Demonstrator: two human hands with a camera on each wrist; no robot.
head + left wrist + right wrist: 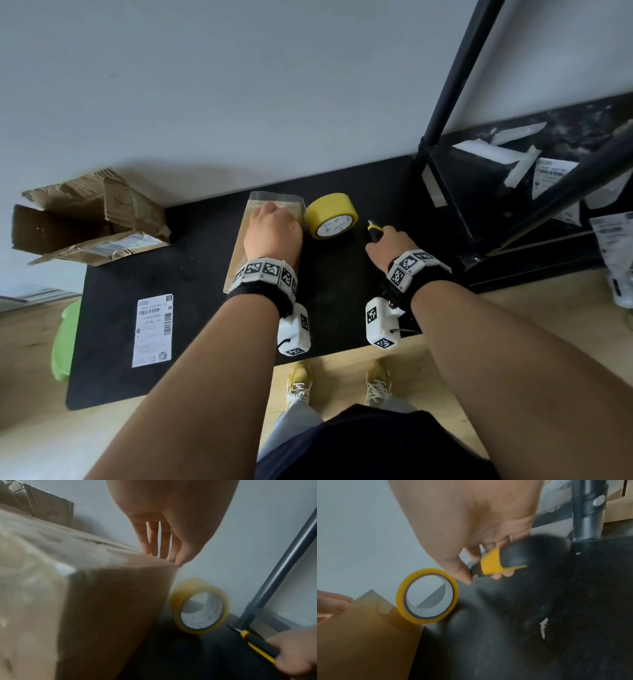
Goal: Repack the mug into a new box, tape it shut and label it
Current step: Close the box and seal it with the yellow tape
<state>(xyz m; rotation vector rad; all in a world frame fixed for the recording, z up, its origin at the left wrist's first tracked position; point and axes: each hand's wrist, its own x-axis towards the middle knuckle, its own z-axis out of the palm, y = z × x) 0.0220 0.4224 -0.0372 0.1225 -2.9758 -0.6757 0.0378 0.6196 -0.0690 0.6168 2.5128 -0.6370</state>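
Observation:
A closed brown cardboard box (239,250) with clear tape on its far end stands on the black mat (205,308). My left hand (274,224) rests on its top, and its straight fingers (160,543) touch the far top edge of the box (85,601). A yellow tape roll (330,216) stands on edge just right of the box. My right hand (385,241) grips a yellow and black utility knife (373,229) on the mat, right of the roll; the knife (505,559) lies across its curled fingers. A white shipping label (153,330) lies at front left. No mug shows.
A torn, open old carton (89,219) sits at the mat's back left by the white wall. A black metal rack (479,178) with paper scraps and labels stands close on the right. A green object (63,342) pokes out at the mat's left edge.

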